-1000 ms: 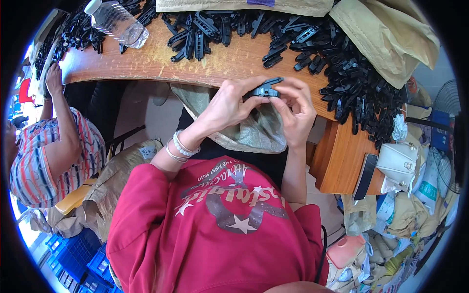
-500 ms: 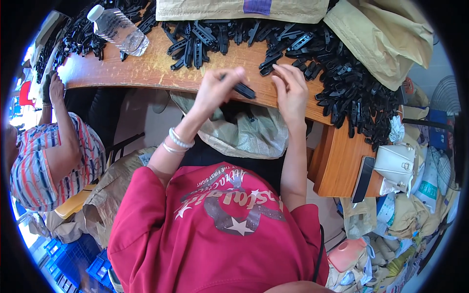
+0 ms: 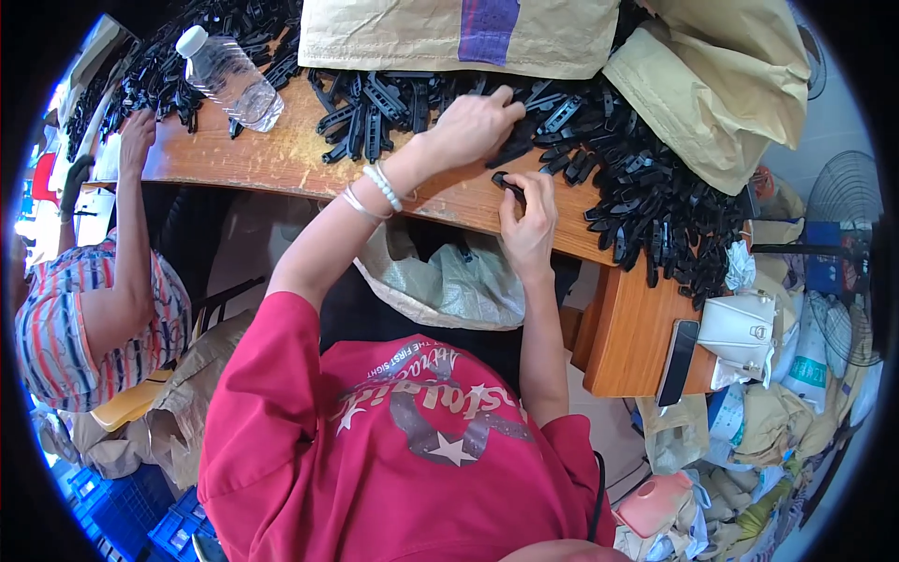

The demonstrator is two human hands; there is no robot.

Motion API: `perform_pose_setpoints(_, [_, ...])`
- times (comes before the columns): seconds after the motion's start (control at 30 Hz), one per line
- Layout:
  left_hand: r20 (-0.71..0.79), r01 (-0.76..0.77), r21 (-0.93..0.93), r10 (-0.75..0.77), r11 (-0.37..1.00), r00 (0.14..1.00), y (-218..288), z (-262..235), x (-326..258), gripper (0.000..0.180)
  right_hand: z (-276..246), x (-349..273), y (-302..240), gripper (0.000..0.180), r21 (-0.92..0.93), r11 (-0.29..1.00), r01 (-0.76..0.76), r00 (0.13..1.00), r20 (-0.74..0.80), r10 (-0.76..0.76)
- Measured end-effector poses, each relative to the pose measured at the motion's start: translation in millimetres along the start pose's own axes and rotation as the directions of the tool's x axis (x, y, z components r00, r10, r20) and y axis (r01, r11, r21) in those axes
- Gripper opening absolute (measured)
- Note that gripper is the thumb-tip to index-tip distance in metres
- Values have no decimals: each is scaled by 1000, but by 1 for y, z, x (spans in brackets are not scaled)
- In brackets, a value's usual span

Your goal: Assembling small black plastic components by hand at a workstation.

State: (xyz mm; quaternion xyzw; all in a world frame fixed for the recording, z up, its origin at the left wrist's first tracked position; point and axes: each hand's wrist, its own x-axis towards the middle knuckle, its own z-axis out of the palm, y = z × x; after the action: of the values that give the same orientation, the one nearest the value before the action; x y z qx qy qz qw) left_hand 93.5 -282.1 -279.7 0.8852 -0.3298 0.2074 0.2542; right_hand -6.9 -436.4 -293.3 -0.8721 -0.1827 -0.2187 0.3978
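My left hand [image 3: 476,126], with pale bracelets at the wrist, is over the near edge of a pile of black plastic parts [image 3: 379,98]. Its fingers are curled; whatever they hold, if anything, is hidden. Just right of it and nearer to me, my right hand [image 3: 532,217] pinches a small black plastic part [image 3: 506,182] between thumb and fingers, low over the table. The parts are long and narrow, some with slots, and spread thickly to the right in a second heap [image 3: 655,215].
The wooden table [image 3: 281,155] carries a clear bottle [image 3: 234,80], paper sacks [image 3: 393,37], a phone [image 3: 678,361] and a white bag [image 3: 738,328]. An open woven sack [image 3: 440,281] hangs below the edge. A co-worker [image 3: 103,309] works at left.
My left hand has moved away from me and right, to the pile; the part it held before is no longer seen in it. My right hand has come nearer and closed on a part.
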Motion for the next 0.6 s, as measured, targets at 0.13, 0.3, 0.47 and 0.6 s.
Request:
perform_pose_setpoints(0.13, [91,11,10,-12,1000,996,12,-11,-23,20,-1,1,3,22,50,998,42,999,3,-43])
perform_pose_setpoints(0.3, [-44,247,-53,-250,967,967,19,-10,-34,25,-3,0,2,22,117,992,43,999,-9,-42])
perform_pose_setpoints(0.47, [29,386,-12,-386,922,922,17,-4,-22,28,-9,-4,-7,21,207,974,-91,994,72,78])
perform_pose_setpoints(0.6, [-29,430,-75,-433,900,901,21,-19,-37,28,-16,-6,5,22,406,881,-244,970,90,227])
